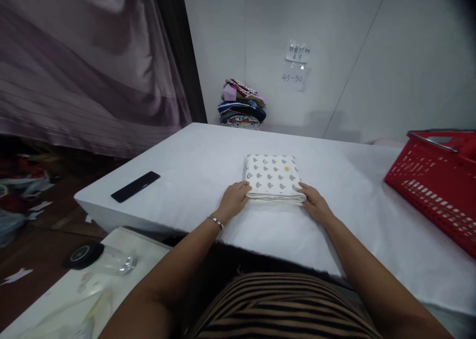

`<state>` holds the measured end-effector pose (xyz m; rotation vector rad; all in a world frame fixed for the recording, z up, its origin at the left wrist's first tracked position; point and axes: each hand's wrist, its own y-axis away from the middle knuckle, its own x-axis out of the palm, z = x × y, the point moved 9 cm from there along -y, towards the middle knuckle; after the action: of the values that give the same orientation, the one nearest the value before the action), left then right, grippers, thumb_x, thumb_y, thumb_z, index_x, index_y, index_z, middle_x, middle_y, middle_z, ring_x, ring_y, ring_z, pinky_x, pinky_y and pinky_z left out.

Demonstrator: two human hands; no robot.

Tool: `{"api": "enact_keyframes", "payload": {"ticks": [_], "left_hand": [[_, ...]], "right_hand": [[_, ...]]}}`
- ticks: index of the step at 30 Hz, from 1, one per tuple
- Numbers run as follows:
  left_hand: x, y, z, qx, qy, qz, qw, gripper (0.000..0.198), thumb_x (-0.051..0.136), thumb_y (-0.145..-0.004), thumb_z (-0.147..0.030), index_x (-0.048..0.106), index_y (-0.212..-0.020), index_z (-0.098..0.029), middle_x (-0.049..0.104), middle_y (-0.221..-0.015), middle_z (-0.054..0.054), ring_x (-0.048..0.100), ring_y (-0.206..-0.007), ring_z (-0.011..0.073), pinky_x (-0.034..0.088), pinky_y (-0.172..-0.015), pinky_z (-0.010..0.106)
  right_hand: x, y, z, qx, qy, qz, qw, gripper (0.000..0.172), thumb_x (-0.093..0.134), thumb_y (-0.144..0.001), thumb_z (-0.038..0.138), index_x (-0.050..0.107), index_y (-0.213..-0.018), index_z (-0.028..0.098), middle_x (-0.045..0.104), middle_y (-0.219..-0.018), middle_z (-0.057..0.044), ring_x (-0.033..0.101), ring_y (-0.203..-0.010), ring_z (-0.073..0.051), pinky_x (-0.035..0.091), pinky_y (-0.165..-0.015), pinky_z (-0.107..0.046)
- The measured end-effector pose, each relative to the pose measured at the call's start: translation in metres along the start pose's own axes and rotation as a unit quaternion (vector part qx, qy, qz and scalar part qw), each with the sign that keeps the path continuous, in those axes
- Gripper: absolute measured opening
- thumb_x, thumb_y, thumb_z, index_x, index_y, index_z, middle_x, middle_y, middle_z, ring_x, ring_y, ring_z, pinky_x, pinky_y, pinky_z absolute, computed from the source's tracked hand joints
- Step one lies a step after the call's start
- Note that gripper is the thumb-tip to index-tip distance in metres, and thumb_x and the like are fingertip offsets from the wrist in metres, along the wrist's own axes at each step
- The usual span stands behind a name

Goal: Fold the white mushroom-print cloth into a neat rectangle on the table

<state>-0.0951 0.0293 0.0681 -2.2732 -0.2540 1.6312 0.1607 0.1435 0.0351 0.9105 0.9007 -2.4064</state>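
Observation:
A folded white cloth (274, 174) printed with small grey mushroom-like shapes, one of them yellow, lies flat on the white-covered table (208, 150). At its near left corner is my left hand (234, 198), its fingers closed against the edge. My right hand (315, 202) grips the near right corner, fingertips on top and the rest of the hand beside it. The layered fold of the cloth faces me. A bracelet (216, 222) circles my left wrist.
A black flat slab (136, 186) lies on the table's left. On the right stands a red perforated basket (439, 180). Folded fabrics (242, 106) are stacked by the wall. A lower white surface (122, 240) at left holds a clear bottle with a black lid (87, 254).

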Motion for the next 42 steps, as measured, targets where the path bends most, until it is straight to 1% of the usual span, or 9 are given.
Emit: {"api": "enact_keyframes", "payload": {"ticks": [7, 12, 15, 18, 21, 24, 30, 35, 42], "left_hand": [[-0.006, 0.001, -0.024, 0.029, -0.028, -0.015, 0.999, 0.031, 0.053, -0.084, -0.017, 0.059, -0.113, -0.025, 0.058, -0.121, 0.007, 0.047, -0.116, 0.0243, 0.037, -0.096, 0.042], [0.002, -0.004, -0.021, 0.023, -0.033, -0.011, 0.999, 0.021, 0.048, -0.087, -0.017, 0.063, -0.101, -0.023, 0.065, -0.102, 0.005, 0.054, -0.102, 0.0214, 0.037, -0.090, 0.039], [0.002, -0.002, -0.018, 0.014, -0.013, -0.023, 1.000, 0.021, 0.046, -0.088, -0.018, 0.064, -0.099, -0.023, 0.065, -0.101, 0.004, 0.054, -0.100, 0.0205, 0.037, -0.089, 0.039], [-0.003, 0.001, -0.015, -0.005, 0.030, -0.037, 0.999, 0.019, 0.053, -0.085, -0.023, 0.064, -0.101, -0.024, 0.064, -0.103, 0.004, 0.055, -0.100, 0.0205, 0.039, -0.089, 0.038], [-0.010, -0.002, -0.017, -0.012, 0.056, -0.063, 0.996, 0.016, 0.056, -0.085, -0.028, 0.065, -0.097, -0.023, 0.063, -0.101, 0.004, 0.055, -0.098, 0.0199, 0.039, -0.087, 0.037], [-0.011, -0.009, -0.028, 0.016, 0.052, -0.070, 0.996, 0.013, 0.052, -0.086, -0.024, 0.065, -0.085, -0.022, 0.063, -0.095, 0.004, 0.054, -0.094, 0.0183, 0.040, -0.085, 0.036], [0.001, -0.020, -0.046, 0.063, 0.018, -0.055, 0.996, 0.014, 0.052, -0.086, -0.018, 0.065, -0.080, -0.021, 0.061, -0.098, 0.004, 0.052, -0.099, 0.0188, 0.040, -0.086, 0.037], [0.003, -0.022, -0.049, 0.071, 0.012, -0.070, 0.995, 0.014, 0.051, -0.089, -0.022, 0.064, -0.084, -0.021, 0.061, -0.096, 0.004, 0.052, -0.094, 0.0176, 0.041, -0.082, 0.034], [0.011, -0.028, -0.064, 0.117, -0.055, -0.047, 0.990, 0.018, 0.048, -0.090, -0.020, 0.066, -0.085, -0.021, 0.060, -0.105, 0.004, 0.049, -0.100, 0.0190, 0.041, -0.083, 0.034]], "right_hand": [[-0.003, 0.002, 0.020, -0.059, 0.042, 0.000, 0.997, 0.040, 0.051, -0.082, 0.028, 0.056, -0.122, 0.027, 0.047, -0.139, -0.005, 0.035, -0.133, -0.026, 0.030, -0.108, -0.052], [-0.007, 0.000, 0.022, -0.067, 0.035, -0.024, 0.997, 0.029, 0.051, -0.084, 0.029, 0.061, -0.111, 0.024, 0.058, -0.127, -0.007, 0.042, -0.128, -0.025, 0.034, -0.105, -0.051], [-0.007, 0.000, 0.022, -0.059, 0.030, -0.024, 0.998, 0.028, 0.051, -0.083, 0.030, 0.061, -0.108, 0.024, 0.061, -0.122, -0.008, 0.047, -0.124, -0.025, 0.035, -0.104, -0.050], [-0.006, 0.001, 0.025, -0.059, 0.016, -0.007, 0.998, 0.030, 0.050, -0.081, 0.029, 0.061, -0.109, 0.024, 0.061, -0.123, -0.008, 0.049, -0.121, -0.025, 0.037, -0.103, -0.048], [-0.011, 0.000, 0.033, -0.063, 0.008, -0.027, 0.998, 0.031, 0.050, -0.082, 0.030, 0.061, -0.111, 0.024, 0.061, -0.123, -0.007, 0.049, -0.121, -0.024, 0.036, -0.103, -0.047], [-0.011, -0.008, 0.045, -0.072, 0.036, -0.046, 0.996, 0.024, 0.051, -0.084, 0.033, 0.063, -0.103, 0.025, 0.063, -0.120, -0.007, 0.048, -0.122, -0.025, 0.035, -0.104, -0.047], [0.014, -0.024, 0.069, -0.132, 0.128, 0.014, 0.983, 0.015, 0.050, -0.086, 0.024, 0.064, -0.090, 0.023, 0.061, -0.122, -0.007, 0.043, -0.125, -0.029, 0.034, -0.100, -0.052], [0.015, -0.030, 0.074, -0.150, 0.152, -0.007, 0.977, 0.015, 0.049, -0.088, 0.022, 0.064, -0.090, 0.022, 0.064, -0.117, -0.007, 0.048, -0.121, -0.028, 0.038, -0.097, -0.049], [0.016, -0.033, 0.074, -0.163, 0.133, -0.041, 0.977, 0.015, 0.049, -0.089, 0.020, 0.064, -0.089, 0.021, 0.067, -0.111, -0.007, 0.053, -0.115, -0.026, 0.043, -0.094, -0.048]]}}
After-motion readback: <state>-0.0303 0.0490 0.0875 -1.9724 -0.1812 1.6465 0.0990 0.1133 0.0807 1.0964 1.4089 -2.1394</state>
